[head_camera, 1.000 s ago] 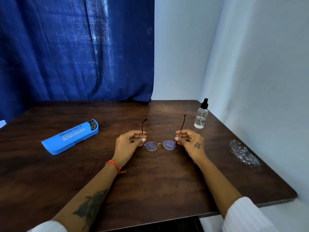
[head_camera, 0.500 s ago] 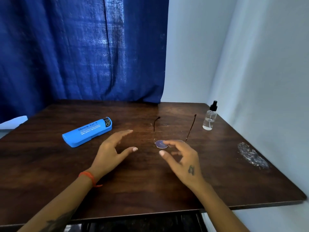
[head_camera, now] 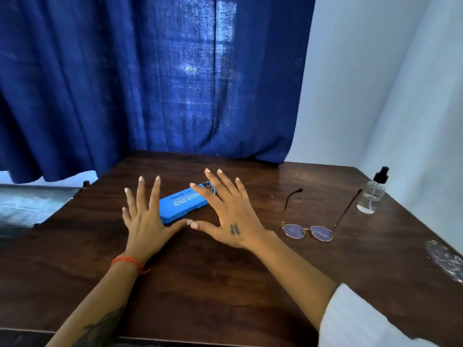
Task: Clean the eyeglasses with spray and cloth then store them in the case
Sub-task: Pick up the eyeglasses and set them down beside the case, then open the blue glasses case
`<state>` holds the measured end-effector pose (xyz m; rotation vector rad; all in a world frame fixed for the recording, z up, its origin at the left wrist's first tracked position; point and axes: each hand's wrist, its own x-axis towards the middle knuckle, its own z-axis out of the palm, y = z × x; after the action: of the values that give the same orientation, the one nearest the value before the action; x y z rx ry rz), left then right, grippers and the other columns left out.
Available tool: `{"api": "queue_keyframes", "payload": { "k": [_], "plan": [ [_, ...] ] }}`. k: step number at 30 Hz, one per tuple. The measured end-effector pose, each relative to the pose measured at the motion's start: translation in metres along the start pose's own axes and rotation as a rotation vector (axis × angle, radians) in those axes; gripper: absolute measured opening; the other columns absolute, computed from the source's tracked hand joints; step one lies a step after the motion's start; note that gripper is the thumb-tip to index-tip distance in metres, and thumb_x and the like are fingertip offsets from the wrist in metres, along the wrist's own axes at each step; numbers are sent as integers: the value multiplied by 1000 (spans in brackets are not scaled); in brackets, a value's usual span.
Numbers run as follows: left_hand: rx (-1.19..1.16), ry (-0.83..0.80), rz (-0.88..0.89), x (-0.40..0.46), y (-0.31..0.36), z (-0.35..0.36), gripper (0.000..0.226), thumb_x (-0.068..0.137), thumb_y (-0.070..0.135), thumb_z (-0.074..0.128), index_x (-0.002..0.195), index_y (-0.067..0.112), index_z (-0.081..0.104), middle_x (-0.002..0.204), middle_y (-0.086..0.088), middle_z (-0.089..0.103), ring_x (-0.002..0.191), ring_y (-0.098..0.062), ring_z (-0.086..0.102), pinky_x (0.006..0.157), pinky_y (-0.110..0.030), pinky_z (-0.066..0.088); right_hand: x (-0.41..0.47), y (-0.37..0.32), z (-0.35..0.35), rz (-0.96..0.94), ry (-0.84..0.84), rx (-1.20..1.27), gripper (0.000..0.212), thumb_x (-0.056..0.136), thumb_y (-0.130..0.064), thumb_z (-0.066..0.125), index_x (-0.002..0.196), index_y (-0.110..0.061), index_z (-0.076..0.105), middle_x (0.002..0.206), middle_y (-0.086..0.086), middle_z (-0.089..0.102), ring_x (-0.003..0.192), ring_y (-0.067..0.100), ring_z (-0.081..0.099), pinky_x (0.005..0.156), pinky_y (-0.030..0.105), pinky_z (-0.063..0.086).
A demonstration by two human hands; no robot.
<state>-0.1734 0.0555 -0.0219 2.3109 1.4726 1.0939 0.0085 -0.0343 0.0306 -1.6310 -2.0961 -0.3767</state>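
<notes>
Head view: left hand (head_camera: 143, 216) and right hand (head_camera: 229, 216), each grip spread and empty, hover over the closed blue plastic case (head_camera: 184, 203). The thin metal-framed eyeglasses (head_camera: 308, 231) lie unfolded on the dark wooden bench (head_camera: 225, 284), near the clear spray bottle (head_camera: 371, 196).

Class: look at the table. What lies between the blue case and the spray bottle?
In the head view, the eyeglasses lie between the blue case and the spray bottle, temples unfolded.

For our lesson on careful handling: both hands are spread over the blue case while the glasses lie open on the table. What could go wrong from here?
1. The eyeglasses lie with arms unfolded close to the right hand; a sweep of that forearm might knock them.
2. The spray bottle stands upright near the table edge, so a hasty reach could tip it off.
3. The blue case looks shut; opening it with the left hand may need care.
</notes>
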Motion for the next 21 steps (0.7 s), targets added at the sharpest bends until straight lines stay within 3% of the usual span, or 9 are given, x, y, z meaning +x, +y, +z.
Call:
{"api": "queue_keyframes", "payload": {
  "k": [5,9,13,16,18,21],
  "plan": [
    [-102,-53,-134,10,-8,7,124,49,73,67,140,45,-13,158,-3,-4,142,-34,11,107,-65,14,46,15,35,-16,-223,-105,80,84,-56,53,146,-39,5,158,2,-5,144,24,-6,113,59,1],
    [-149,-68,-144,13,-13,9,120,58,58,75,141,43,-12,150,-8,30,135,-25,32,109,-62,8,73,24,51,-39,-380,-145,80,86,-42,57,146,-37,3,158,0,2,144,24,-4,113,59,0],
    [-164,-67,-118,16,-17,9,97,69,48,73,144,34,13,135,-7,49,127,-23,42,111,-60,9,85,27,56,-50,-477,-109,74,87,-37,57,147,-33,13,154,0,24,144,23,6,112,59,-1],
    [-221,-27,-38,14,-16,7,80,69,39,76,137,27,37,129,-8,53,119,-24,48,108,-56,27,80,31,51,-58,-469,-57,68,87,-39,58,145,-29,23,149,0,32,142,22,16,113,56,1],
    [-270,-3,36,12,-13,5,69,69,36,78,130,23,48,122,-5,56,112,-22,53,101,-43,40,72,34,44,-42,-455,-27,66,87,-42,56,143,-29,25,148,1,35,139,21,22,114,54,5],
    [-293,-3,126,8,-8,3,57,70,34,77,122,24,56,118,2,58,106,-13,55,92,-27,42,53,37,33,-18,-373,-3,59,87,-44,55,139,-28,32,143,0,41,133,20,34,113,49,11]
  ]
}}
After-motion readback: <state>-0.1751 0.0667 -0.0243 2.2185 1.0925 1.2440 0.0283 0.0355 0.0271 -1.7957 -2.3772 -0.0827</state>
